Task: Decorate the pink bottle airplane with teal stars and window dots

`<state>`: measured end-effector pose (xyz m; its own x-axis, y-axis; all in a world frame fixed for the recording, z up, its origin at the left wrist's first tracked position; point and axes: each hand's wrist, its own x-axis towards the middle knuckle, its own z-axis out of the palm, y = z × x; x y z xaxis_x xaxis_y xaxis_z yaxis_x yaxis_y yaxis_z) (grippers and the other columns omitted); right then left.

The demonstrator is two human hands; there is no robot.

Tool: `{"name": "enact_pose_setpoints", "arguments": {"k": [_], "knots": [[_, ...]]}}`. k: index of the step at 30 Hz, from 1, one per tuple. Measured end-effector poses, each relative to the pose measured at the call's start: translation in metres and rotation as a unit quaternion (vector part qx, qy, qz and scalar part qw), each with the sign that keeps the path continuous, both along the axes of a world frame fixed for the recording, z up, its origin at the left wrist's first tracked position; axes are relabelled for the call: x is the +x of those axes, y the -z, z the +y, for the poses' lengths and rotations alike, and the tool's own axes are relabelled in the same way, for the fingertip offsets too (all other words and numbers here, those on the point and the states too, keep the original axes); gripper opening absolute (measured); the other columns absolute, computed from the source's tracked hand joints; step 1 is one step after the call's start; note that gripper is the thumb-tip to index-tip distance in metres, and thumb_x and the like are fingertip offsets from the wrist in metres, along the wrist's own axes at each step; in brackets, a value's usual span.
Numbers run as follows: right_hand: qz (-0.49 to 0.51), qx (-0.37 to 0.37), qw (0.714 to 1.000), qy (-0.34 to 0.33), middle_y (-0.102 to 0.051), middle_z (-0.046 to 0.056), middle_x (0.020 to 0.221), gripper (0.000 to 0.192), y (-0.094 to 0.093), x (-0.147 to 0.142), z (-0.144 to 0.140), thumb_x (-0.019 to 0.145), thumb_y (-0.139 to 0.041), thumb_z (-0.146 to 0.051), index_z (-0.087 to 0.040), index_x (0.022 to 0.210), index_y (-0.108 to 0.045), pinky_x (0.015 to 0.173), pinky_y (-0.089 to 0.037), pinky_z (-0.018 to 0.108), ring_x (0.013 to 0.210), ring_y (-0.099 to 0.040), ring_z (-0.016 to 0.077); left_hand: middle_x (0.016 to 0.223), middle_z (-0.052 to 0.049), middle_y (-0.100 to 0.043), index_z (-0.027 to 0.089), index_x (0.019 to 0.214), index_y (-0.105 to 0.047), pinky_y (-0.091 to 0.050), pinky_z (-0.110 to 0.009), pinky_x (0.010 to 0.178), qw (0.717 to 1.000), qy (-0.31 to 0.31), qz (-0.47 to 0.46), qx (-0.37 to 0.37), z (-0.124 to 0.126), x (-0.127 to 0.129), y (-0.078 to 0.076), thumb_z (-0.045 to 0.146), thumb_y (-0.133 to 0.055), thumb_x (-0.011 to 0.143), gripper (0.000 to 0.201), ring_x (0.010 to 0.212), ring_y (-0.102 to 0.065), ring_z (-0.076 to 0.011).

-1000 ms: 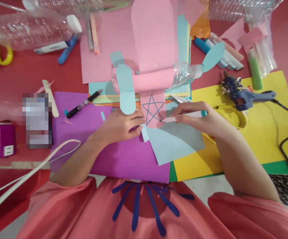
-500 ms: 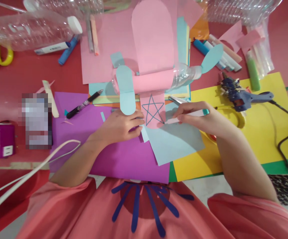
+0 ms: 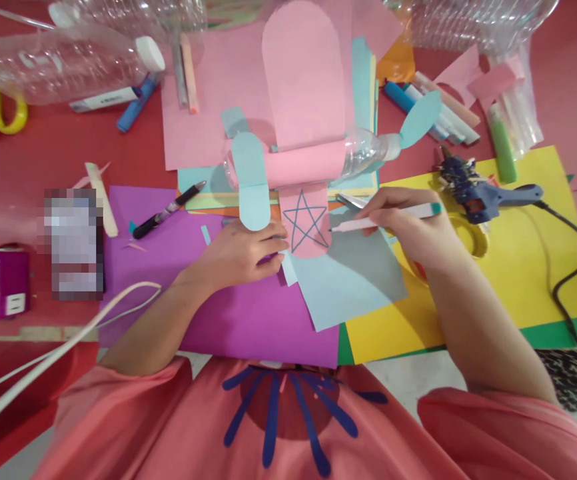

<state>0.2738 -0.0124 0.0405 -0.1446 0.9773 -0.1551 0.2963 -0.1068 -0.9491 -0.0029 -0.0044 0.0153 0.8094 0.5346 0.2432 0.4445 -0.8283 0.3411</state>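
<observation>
Pink strip (image 3: pixel 304 223), landmark: bears a blue five-point star, lies below a pink-wrapped clear bottle (image 3: pixel 313 160). Left hand (image 3: pixel 241 253): pressed flat just left of the strip, fingers (image 3: pixel 273 243) together, touching its left edge. Right hand (image 3: pixel 408 223): just right of the strip, fingers clamped on a white pen (image 3: pixel 386 217), tip at the strip's right edge. Light blue sheet (image 3: pixel 353 280): under the strip's lower end. Black marker (image 3: pixel 168 209): well left. Blue glue gun (image 3: pixel 488 195): far right, on yellow paper (image 3: pixel 518 267).
</observation>
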Motion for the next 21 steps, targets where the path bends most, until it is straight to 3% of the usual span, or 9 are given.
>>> {"name": "enact_pose_setpoints", "arguments": {"k": [2, 5, 8, 11, 18, 21], "knots": [[0.045, 0.013, 0.997, 0.055, -0.065, -0.002, 0.059, 0.018, 0.004, -0.002, 0.000, 0.074, -0.056, -0.018, -0.024, 0.067, -0.071, 0.057, -0.049, 0.029, 0.057, -0.059, 0.0132, 0.102, -0.007, -0.075, 0.015, 0.091, -0.070, -0.058, -0.033, 0.074, 1.000, -0.001, 0.005, 0.000, 0.000, 0.000, 0.000, 0.022, -0.040, 0.097, 0.031, 0.088, -0.073, -0.0214], [0.120, 0.011, 0.990, 0.078, -0.071, -0.001, 0.069, 0.019, 0.013, -0.010, -0.005, 0.079, -0.058, -0.024, -0.025, 0.083, -0.076, 0.061, -0.055, 0.029, 0.063, -0.066, 0.0142, 0.102, -0.006, -0.075, 0.016, 0.092, -0.070, -0.057, -0.032, 0.072, 1.000, 0.000, 0.004, 0.001, -0.001, 0.001, 0.000, 0.022, -0.041, 0.097, 0.030, 0.088, -0.073, -0.0207], [0.127, 0.015, 0.991, 0.035, -0.076, 0.000, 0.090, 0.016, 0.021, -0.022, -0.012, 0.083, -0.064, -0.028, -0.026, 0.091, -0.077, 0.074, -0.059, 0.031, 0.078, -0.072, 0.0150, 0.104, -0.006, -0.075, 0.017, 0.094, -0.071, -0.058, -0.031, 0.076, 1.000, -0.007, 0.006, 0.000, -0.003, 0.001, 0.001, 0.023, -0.040, 0.098, 0.032, 0.089, -0.073, -0.0188], [0.070, 0.048, 0.996, -0.005, -0.077, 0.001, 0.095, 0.011, 0.024, -0.031, -0.018, 0.081, -0.069, -0.027, -0.026, 0.090, -0.076, 0.082, -0.058, 0.032, 0.088, -0.072, 0.0172, 0.108, -0.005, -0.076, 0.018, 0.098, -0.071, -0.058, -0.031, 0.081, 1.000, -0.010, 0.005, -0.011, -0.004, 0.001, 0.002, 0.023, -0.041, 0.097, 0.031, 0.092, -0.074, -0.0186], [0.042, 0.048, 0.998, -0.019, -0.073, 0.002, 0.079, 0.017, 0.027, -0.034, -0.019, 0.082, -0.068, -0.037, -0.020, 0.085, -0.069, 0.061, -0.054, 0.028, 0.068, -0.067, 0.0147, 0.108, -0.006, -0.076, 0.016, 0.100, -0.072, -0.059, -0.036, 0.086, 0.999, -0.001, -0.022, -0.037, -0.002, 0.001, 0.003, 0.022, -0.043, 0.096, 0.029, 0.097, -0.074, -0.0216], [0.024, 0.063, 0.997, -0.037, -0.071, 0.002, 0.077, 0.014, 0.030, -0.034, -0.019, 0.084, -0.067, -0.034, -0.020, 0.086, -0.068, 0.061, -0.051, 0.027, 0.069, -0.065, 0.0140, 0.108, -0.006, -0.076, 0.015, 0.101, -0.072, -0.060, -0.034, 0.082, 0.999, -0.003, -0.023, -0.037, -0.002, 0.001, 0.003, 0.022, -0.043, 0.096, 0.030, 0.094, -0.074, -0.0214]]}}
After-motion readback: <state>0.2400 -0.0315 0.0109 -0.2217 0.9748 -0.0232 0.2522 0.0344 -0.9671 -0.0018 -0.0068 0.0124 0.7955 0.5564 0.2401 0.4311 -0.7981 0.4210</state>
